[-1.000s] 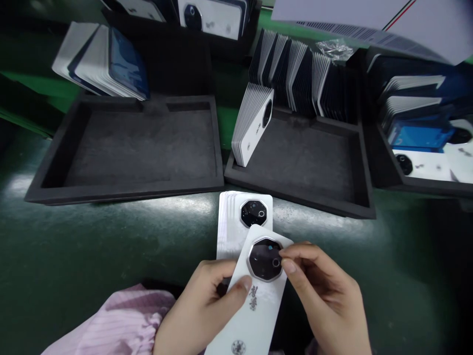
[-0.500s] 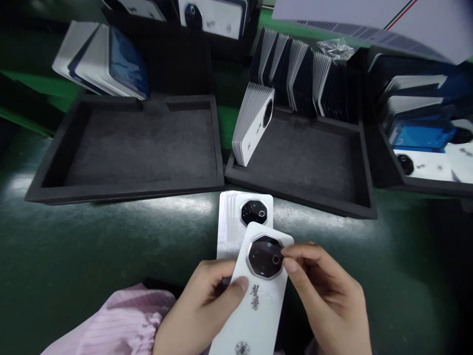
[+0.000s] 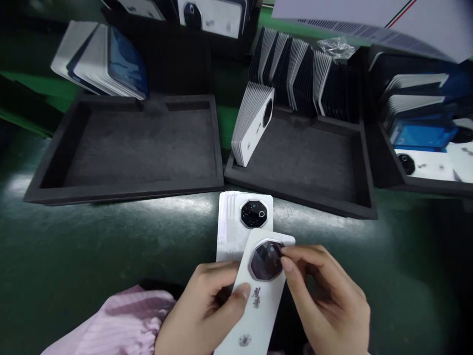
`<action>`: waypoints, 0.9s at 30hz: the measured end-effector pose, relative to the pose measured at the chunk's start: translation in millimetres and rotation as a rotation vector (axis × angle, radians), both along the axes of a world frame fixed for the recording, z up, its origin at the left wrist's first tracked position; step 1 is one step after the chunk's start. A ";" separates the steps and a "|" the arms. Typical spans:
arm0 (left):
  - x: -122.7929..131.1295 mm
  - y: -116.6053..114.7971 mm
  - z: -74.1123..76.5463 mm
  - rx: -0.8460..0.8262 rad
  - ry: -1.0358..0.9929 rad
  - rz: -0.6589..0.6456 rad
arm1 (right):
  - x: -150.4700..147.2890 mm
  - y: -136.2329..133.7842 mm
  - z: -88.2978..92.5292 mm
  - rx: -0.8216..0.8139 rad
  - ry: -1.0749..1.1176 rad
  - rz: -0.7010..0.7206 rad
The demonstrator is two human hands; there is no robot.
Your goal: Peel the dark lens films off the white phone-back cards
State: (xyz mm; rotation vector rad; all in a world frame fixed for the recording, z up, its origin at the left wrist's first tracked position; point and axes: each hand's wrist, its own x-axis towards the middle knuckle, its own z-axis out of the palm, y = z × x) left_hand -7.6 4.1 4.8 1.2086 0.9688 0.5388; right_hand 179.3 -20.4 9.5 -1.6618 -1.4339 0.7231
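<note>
The left hand (image 3: 207, 305) grips a white panel (image 3: 258, 315), its thumb flat on the front face and its fingers curled behind the left edge. The panel slants between the two hands, its top leaning a little toward the right hand (image 3: 328, 301). That hand has thumb and forefinger brought together at the right rim of the panel's dark octagon (image 3: 263, 264) (whether a thin film sits between the tips, I cannot tell). Dark lettering (image 3: 256, 297) runs down the face just right of the left thumb, with a small round emblem (image 3: 244, 340) below it.

Just beyond the left hand's fingers, partly covered by the held panel, a fanned stack of white panels (image 3: 231, 222) lies on the dark green tabletop (image 3: 111, 241). A pink striped sleeve (image 3: 121, 320) covers the left wrist.

Farther out, ahead of the left hand, is a black tray (image 3: 129, 193); ahead of the right hand is a second black tray (image 3: 306, 199), with an upright bundle of white panels (image 3: 254, 130) leaning at its left end. Behind that bundle stands a row of dark and white cards (image 3: 295, 74). Well to the right hand's far right, a blue piece (image 3: 421, 137) rests among more panels.
</note>
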 end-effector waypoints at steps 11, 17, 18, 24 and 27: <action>0.5 -2.2 -2.5 -0.003 0.027 0.014 | -2.1 -3.5 4.5 0.121 0.091 0.059; 1.1 -1.3 -3.5 -0.056 0.018 0.027 | -3.6 -4.5 9.1 0.151 0.406 -0.041; 1.3 -0.9 -3.2 -0.058 0.012 0.022 | -2.7 -3.8 9.3 0.101 0.417 -0.039; 2.7 0.5 0.1 -0.038 -0.015 -0.005 | 0.5 -0.9 10.2 -0.124 0.334 -0.047; 2.6 0.2 0.6 -0.040 -0.013 -0.004 | -0.5 -1.4 9.5 -0.143 0.321 -0.062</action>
